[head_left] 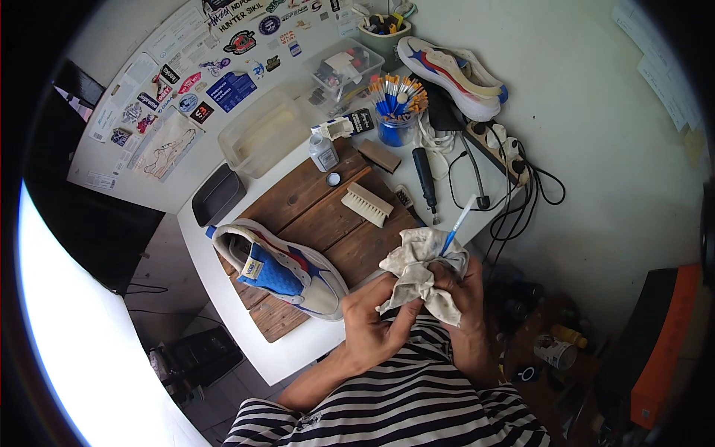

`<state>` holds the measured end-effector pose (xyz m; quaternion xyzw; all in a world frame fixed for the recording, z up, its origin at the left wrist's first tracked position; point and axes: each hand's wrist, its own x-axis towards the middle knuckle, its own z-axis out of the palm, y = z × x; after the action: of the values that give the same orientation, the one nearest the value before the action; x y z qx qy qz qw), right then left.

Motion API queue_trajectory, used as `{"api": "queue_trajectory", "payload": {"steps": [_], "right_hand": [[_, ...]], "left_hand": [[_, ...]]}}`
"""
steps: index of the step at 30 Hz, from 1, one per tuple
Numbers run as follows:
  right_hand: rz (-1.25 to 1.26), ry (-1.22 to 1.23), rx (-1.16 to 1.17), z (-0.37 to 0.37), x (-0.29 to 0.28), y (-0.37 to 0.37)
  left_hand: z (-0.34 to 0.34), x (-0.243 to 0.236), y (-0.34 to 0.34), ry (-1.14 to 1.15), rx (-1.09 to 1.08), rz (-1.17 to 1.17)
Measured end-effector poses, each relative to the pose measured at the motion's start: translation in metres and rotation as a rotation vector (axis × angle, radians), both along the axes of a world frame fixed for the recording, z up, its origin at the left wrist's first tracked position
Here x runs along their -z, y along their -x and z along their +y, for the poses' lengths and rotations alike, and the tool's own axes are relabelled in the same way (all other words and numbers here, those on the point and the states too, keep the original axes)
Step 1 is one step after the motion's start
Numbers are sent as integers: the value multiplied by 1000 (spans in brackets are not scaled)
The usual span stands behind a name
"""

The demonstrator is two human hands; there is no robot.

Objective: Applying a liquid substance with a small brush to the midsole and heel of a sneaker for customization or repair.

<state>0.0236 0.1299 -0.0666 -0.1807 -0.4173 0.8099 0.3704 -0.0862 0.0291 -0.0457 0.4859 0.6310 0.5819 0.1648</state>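
My left hand (376, 324) has its fingers closed on a stained, cream cloth (413, 242) over my lap at the desk's front edge. My right hand (465, 313) grips the same cloth, its fingers partly hidden by the folds. A thin blue-and-white brush (459, 223) sticks up from the cloth on the right; I cannot tell which fingers hold it. A white sneaker (313, 283) with blue and red panels lies on a wooden board (275, 194) to the left. A pale scrub brush (366, 205), an uncapped bottle (322, 155) and a cap (334, 179) are on the board.
Plastic tubs (261, 130), a jar of paintbrushes (396, 127), a rotary tool (425, 182) and a second sneaker (454, 74) stand along the back and right. A power strip (497, 149) with cables hangs at the right edge. A bright lit panel (67, 313) is at far left.
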Motion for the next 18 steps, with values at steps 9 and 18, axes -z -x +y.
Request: {"api": "queue_trajectory", "payload": {"steps": [9, 18], "right_hand": [[111, 258, 122, 5, 0, 9], [-280, -777, 373, 16, -14, 5]], "left_hand": [[-1, 1, -16, 155, -13, -532], [17, -21, 8, 48, 77, 32]]}}
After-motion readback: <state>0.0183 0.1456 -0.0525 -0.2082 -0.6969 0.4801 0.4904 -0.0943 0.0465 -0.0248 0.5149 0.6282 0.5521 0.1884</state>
